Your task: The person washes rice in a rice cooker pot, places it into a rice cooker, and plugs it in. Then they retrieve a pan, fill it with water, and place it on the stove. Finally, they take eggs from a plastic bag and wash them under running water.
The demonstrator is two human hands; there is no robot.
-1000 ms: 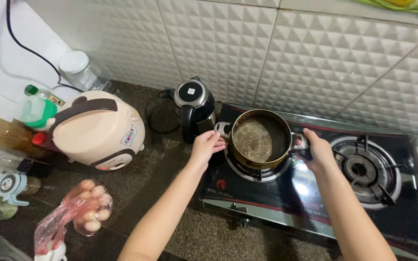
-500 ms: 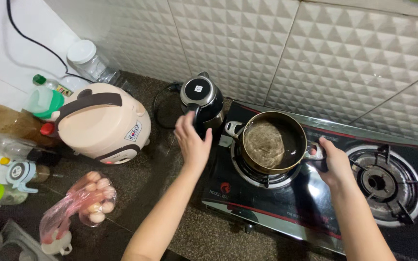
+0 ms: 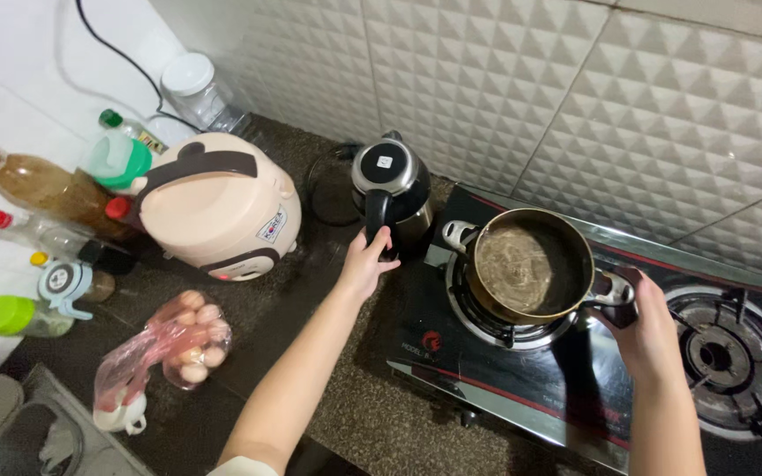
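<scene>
Dark speckled counter (image 3: 372, 423) runs under a white tiled wall. From left, a clear plastic bag (image 3: 174, 348) holds pale eggs, beside a cream rice cooker (image 3: 218, 207). Your left hand (image 3: 368, 263) grasps the handle of the black and silver kettle (image 3: 390, 194). On the stove (image 3: 575, 388), the brass-coloured pot (image 3: 531, 264) holds cloudy brownish liquid; your right hand (image 3: 646, 330) grips its side handle.

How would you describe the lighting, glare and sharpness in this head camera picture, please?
In the head view the light is even and soft from above. The steel kettle lid and glass stove top carry mild glare. The left hand at the kettle handle and the right hand at the pot handle look sharp. Straight tile lines bow near the edges, a wide-lens distortion.
</scene>
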